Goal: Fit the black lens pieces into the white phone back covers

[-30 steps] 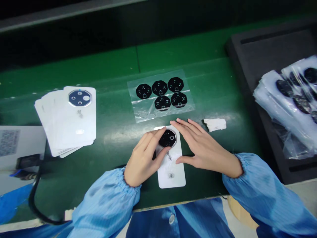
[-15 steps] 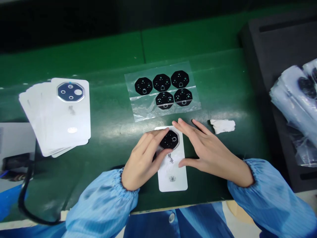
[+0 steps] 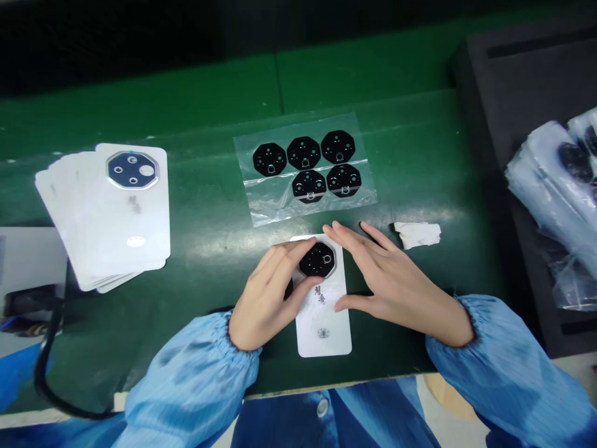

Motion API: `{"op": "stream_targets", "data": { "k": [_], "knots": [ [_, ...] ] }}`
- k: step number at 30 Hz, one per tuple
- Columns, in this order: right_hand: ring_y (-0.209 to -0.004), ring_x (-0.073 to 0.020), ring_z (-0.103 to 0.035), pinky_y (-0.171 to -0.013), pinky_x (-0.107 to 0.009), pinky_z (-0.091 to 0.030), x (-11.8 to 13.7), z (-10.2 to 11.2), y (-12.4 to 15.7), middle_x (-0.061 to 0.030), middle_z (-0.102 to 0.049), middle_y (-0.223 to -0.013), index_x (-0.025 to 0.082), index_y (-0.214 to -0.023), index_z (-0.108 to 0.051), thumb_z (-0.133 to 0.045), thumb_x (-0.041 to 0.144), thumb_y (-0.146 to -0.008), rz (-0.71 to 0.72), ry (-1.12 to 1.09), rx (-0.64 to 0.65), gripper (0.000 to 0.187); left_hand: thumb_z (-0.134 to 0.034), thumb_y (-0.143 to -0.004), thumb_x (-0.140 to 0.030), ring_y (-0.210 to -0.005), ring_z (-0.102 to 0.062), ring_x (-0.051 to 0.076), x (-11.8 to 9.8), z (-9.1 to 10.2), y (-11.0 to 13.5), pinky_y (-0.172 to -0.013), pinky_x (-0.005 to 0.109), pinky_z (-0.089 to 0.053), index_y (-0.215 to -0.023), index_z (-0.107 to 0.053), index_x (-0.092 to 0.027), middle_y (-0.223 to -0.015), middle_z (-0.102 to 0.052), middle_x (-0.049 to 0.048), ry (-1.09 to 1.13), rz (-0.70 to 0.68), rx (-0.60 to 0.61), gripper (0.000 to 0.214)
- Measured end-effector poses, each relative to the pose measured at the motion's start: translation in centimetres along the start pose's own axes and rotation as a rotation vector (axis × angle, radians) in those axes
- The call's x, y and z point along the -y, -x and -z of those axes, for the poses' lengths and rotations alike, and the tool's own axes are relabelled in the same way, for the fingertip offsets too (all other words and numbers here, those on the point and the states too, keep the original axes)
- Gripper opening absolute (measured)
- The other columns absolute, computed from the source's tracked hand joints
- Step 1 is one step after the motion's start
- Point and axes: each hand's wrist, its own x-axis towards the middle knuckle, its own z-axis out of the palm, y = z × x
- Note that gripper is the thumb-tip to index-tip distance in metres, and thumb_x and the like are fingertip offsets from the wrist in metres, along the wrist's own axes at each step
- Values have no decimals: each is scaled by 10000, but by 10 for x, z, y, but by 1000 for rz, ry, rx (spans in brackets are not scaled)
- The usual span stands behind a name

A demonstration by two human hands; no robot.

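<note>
A white phone back cover [image 3: 332, 326] lies upright before me, with dark writing and a small oval mark on it. Over its camera opening sits a black octagonal lens cover [image 3: 318, 260]. The thumb and index finger of my left hand [image 3: 270, 295] curve round the octagon's left side, gripping it at the top and bottom edges; the hand hides part of it. My right hand [image 3: 380, 277] is open, fingers apart, with thumb and fingertips at the cover's right edge. Beyond both hands, several black octagonal lens covers [image 3: 304, 153] lie on a clear plastic bag [image 3: 265, 211].
Several fanned white back covers [image 3: 152, 218] lie at left on the green table [image 3: 209, 186]. A crumpled white piece [image 3: 420, 235] is right of my right hand. A black foam tray [image 3: 517, 81] at right holds bagged parts [image 3: 545, 168]. A black cable [image 3: 44, 367] runs lower left.
The whole view has shifted slightly. Both hands keep nearly the same pose around the black lens cover, and the writing on the back cover now looks sharper.
</note>
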Motion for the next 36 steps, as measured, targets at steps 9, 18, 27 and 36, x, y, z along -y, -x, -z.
{"op": "stream_targets", "data": {
  "k": [9,18,27,36],
  "knots": [
    [-1466,-172,-167,-1233,-370,-84,0,0,0,-87,-209,-1588,57,-1520,-56,-570,652,-831,8,1,-9,1045,-702,-842,-211,-1070,-590,196,4,2,0,-946,317,-476,-1359,-442,-105,-1180,-635,125,4,20,46,589],
    [-1461,-199,-200,-1228,-419,-143,-1,0,0,-121,-238,-1577,68,-1522,-34,-578,633,-835,22,-24,-25,1043,-691,-850,-234,-1025,-611,204,3,2,0,-907,348,-514,-1399,-394,-178,-1199,-636,102,-14,37,48,626],
    [-1460,-208,-207,-1225,-431,-147,0,0,-1,-125,-238,-1576,85,-1526,-43,-576,619,-844,21,-28,-25,1017,-685,-856,-242,-1022,-609,206,6,2,1,-901,337,-505,-1401,-394,-143,-1199,-639,123,-37,16,59,625],
    [-1466,-187,-178,-1231,-398,-109,0,1,0,-111,-221,-1583,69,-1522,-58,-610,620,-820,20,-9,-9,1049,-689,-855,-251,-1030,-617,219,4,2,2,-911,364,-508,-1426,-369,-148,-1189,-645,124,-53,-1,44,662]
  ]
}}
